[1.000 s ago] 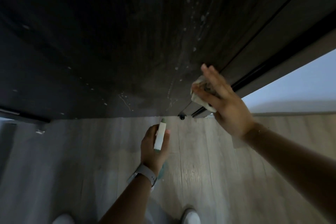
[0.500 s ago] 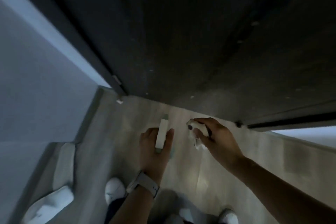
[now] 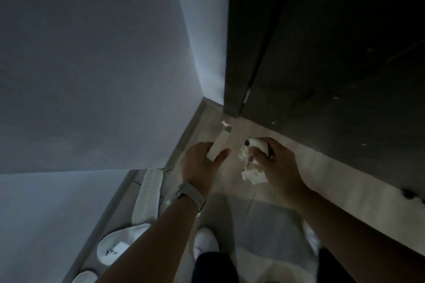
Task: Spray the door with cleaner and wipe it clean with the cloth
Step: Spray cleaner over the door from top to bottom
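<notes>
We take the dark door [image 3: 333,53] as our landmark and read across from the far left. Farthest to its left stands a smooth, pale grey wall [image 3: 92,64], matte and featureless, meeting the floor at a grey skirting. Along that skirting, down and left of the door, lie white slippers [image 3: 147,193]: one is turned sole-up and shows a ribbed, rubbery tread, another shows its rounded upper. Nearer the door, our left hand [image 3: 202,167] curls its fingers and thumb around the spray bottle [image 3: 219,145], a slim, pale, flat-sided stick shape whose greenish tip points towards the door's lower left corner; a grey strap watch [image 3: 190,197] circles that wrist. Just below the door's bottom edge, our right hand [image 3: 276,163] bunches the cloth [image 3: 250,167], a crumpled, soft, whitish wad pinched between thumb and fingers, with a loose lump hanging beneath the palm. The cloth is near the door but apart from it. The door itself is dark, woodgrained and flat, flecked with small pale droplets low on its face. Under the hands runs a pale plank floor [image 3: 333,181].
</notes>
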Tool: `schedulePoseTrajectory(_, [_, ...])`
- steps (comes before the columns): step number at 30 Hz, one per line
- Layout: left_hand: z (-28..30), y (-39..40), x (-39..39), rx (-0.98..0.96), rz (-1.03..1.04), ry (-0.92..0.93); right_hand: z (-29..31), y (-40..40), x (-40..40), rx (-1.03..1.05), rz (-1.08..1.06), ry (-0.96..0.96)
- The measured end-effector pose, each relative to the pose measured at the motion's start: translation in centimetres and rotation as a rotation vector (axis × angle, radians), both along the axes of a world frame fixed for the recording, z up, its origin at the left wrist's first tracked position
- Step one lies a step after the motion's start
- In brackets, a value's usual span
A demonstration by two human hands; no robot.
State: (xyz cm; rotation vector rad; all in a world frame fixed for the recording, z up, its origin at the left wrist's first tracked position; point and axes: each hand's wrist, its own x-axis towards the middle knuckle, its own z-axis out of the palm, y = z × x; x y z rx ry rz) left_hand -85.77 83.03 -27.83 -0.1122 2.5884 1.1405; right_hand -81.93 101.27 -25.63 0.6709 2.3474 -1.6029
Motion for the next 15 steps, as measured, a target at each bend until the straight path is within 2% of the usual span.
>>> schedulePoseTrajectory(6, [-6.9, -1.2, -4.8, -0.065, 0.061, -0.078, -7.7, -1.0, -3.7, -0.043, -0.053, 0.008])
schedulePoseTrajectory(11, [-15.0, -1.1, -9.0, -0.030, 0.150, 0.002, -14.8, -0.3, -6.7, -0.089, -0.059, 0.034])
schedulePoseTrajectory(15, [-18.3, 0.3, -11.7, -0.016, 0.156, 0.094, -19.0, 0.5, -8.2, -0.047, -0.050, 0.062])
